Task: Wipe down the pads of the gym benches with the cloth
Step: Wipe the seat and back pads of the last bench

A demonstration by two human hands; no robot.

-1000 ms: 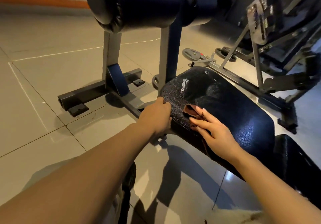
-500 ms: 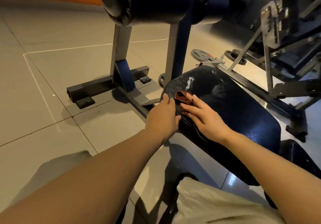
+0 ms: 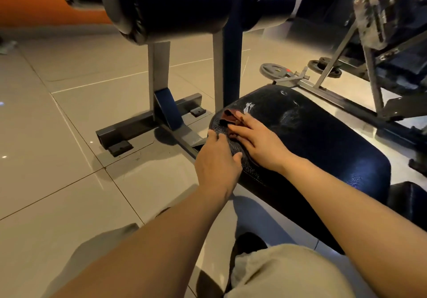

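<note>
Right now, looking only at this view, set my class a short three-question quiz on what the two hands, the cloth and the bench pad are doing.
1. True or false: the right hand lies with straight fingers on the cloth.
2. Multiple choice: the left hand is on
A. the roller pad overhead
B. the near side edge of the bench pad
C. a weight plate on the floor
3. Fill in: the cloth lies at the end of the pad nearest the blue ____.

Key:
1. True.
2. B; its thumb lies on top of the pad's edge.
3. Upright post, which carries the roller pad.
</note>
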